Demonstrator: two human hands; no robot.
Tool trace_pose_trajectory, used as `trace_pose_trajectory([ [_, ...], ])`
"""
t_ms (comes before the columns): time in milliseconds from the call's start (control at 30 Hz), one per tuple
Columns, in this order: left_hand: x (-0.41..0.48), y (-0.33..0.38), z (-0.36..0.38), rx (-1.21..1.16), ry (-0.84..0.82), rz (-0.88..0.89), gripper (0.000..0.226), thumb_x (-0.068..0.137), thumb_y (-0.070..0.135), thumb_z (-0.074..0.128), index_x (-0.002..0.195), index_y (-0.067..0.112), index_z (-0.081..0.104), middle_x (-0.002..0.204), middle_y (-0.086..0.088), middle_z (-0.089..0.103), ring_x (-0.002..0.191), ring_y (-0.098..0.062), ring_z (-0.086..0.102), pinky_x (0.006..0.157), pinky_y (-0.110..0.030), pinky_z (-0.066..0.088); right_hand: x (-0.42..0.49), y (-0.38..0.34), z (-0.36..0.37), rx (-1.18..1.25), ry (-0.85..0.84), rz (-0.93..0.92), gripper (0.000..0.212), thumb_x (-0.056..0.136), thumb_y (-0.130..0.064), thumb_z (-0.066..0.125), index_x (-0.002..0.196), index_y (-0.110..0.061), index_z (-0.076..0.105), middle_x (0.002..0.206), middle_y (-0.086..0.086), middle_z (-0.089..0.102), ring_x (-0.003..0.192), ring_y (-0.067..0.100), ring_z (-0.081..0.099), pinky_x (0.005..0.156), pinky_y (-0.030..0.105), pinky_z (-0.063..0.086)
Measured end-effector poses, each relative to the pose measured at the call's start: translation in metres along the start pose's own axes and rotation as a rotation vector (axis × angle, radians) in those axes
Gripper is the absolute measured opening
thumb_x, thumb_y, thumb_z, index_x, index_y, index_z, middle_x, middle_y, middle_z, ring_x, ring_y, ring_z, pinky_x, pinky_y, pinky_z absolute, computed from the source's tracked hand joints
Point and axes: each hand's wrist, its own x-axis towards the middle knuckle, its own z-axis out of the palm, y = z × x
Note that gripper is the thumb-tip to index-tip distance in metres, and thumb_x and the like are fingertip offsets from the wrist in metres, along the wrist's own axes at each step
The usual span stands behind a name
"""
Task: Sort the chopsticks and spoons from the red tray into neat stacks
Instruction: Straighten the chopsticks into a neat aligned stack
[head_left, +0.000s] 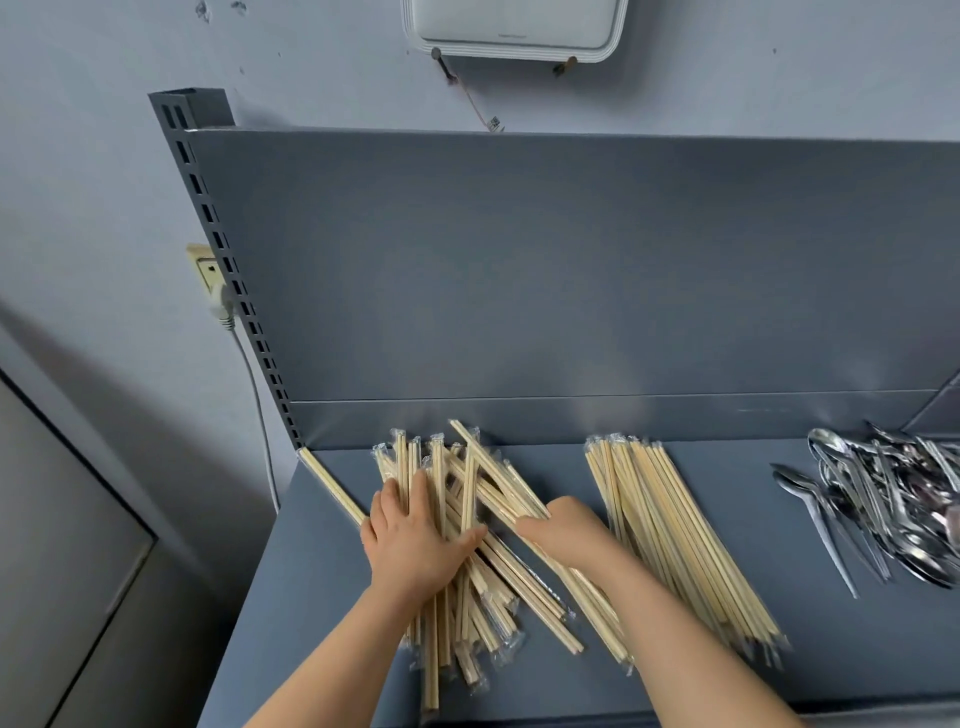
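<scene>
**A:** how far along is this sort?

**B:** past halfway imo. The neat stack (675, 530) is lined up just right of the messy pile (498, 597) on the shelf (727, 478). The spoons (883, 509) are heaped well to the right of that pile and aren't squared up yet. No red tray in shot.

**A:** and the hands?

**B:** The left hand (410, 545) lies flat on the pile, fingers straight and spread, pressing down. The right hand (566, 525) is at the pile's right edge, fingers curled around a few slanted sticks (493, 470), as far as I can tell.
</scene>
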Motion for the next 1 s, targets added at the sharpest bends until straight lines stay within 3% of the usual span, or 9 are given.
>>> trace_pose_trajectory([
  [67,0.001,0.003,0.001,0.009,0.004,-0.010,0.101,0.070,0.081,0.047,0.149,0.036,0.002,0.160,-0.008,0.001,0.147,-0.030,0.000,0.117,-0.047,0.003,-0.003,0.004,-0.005,0.084,-0.027,-0.004,0.046,0.076,-0.037,0.050,0.110,-0.005,0.052,0.081,0.002,0.072,0.069,0.013,0.068,0.078,0.038,0.057],
  [133,0.001,0.005,0.003,0.006,0.004,-0.022,0.098,0.073,0.076,0.049,0.149,0.036,0.003,0.159,-0.009,0.001,0.146,-0.030,0.000,0.117,-0.048,0.002,-0.005,0.008,-0.008,0.138,-0.027,-0.007,0.053,0.080,-0.030,0.050,0.123,0.001,0.049,0.075,-0.002,0.071,0.055,0.008,0.063,0.069,0.030,0.055],
  [333,0.002,0.010,0.002,-0.017,-0.001,-0.052,0.090,0.082,0.060,0.050,0.151,0.033,-0.001,0.160,-0.011,-0.001,0.147,-0.029,0.000,0.118,-0.048,0.000,-0.017,0.024,-0.027,0.198,0.030,0.010,0.088,0.082,-0.046,0.068,0.148,-0.006,0.026,0.090,-0.002,0.065,0.073,0.007,0.062,0.060,0.021,0.044],
  [500,0.001,0.015,0.001,0.007,0.009,-0.050,0.089,0.084,0.063,0.050,0.150,0.031,0.000,0.159,-0.013,-0.002,0.147,-0.031,0.000,0.117,-0.050,0.003,-0.025,0.032,-0.040,0.334,0.081,-0.043,0.090,0.083,-0.036,0.071,0.151,-0.006,0.020,0.078,0.000,0.068,0.057,0.005,0.061,0.052,0.016,0.048],
  [567,0.001,0.020,-0.002,0.000,0.039,-0.035,0.086,0.084,0.065,0.048,0.150,0.029,0.005,0.159,-0.014,-0.003,0.147,-0.032,-0.001,0.117,-0.051,0.003,-0.027,0.028,-0.041,0.394,0.082,-0.100,0.079,0.084,-0.035,0.071,0.144,-0.003,0.032,0.067,-0.002,0.068,0.051,0.004,0.060,0.050,0.015,0.048],
  [667,0.004,0.029,-0.010,0.022,0.114,0.022,0.078,0.089,0.063,0.043,0.150,0.023,0.016,0.159,-0.014,0.005,0.147,-0.031,0.002,0.118,-0.049,0.005,-0.030,0.016,-0.044,0.492,0.051,-0.254,0.031,0.087,-0.029,0.068,0.099,-0.001,0.062,0.060,-0.002,0.067,0.054,0.009,0.063,0.059,0.025,0.056],
  [767,0.008,0.046,-0.027,-0.342,0.095,0.195,0.069,0.091,0.061,0.044,0.146,0.021,0.034,0.152,-0.003,0.035,0.140,-0.020,0.029,0.115,-0.040,0.024,-0.033,0.005,-0.045,0.638,0.010,-0.383,0.018,0.089,-0.019,0.066,0.085,-0.002,0.065,0.066,0.005,0.067,0.060,0.018,0.065,0.058,0.030,0.055],
  [867,0.006,0.076,-0.058,-0.860,-0.211,0.333,0.054,0.082,0.068,0.053,0.121,0.032,0.059,0.121,0.017,0.064,0.110,0.001,0.057,0.095,-0.025,0.044,-0.032,-0.002,-0.045,0.694,-0.050,-0.438,0.011,0.089,-0.013,0.066,0.088,-0.002,0.065,0.069,0.009,0.068,0.061,0.022,0.065,0.057,0.032,0.055],
  [1000,0.011,0.109,-0.083,-1.041,-0.358,0.432,0.045,0.086,0.050,0.062,0.093,0.007,0.070,0.086,-0.004,0.075,0.080,-0.015,0.069,0.071,-0.020,0.051,-0.028,-0.010,-0.045,0.709,-0.124,-0.453,0.012,0.087,-0.012,0.069,0.089,-0.001,0.063,0.070,0.011,0.071,0.062,0.024,0.069,0.057,0.031,0.056],
])
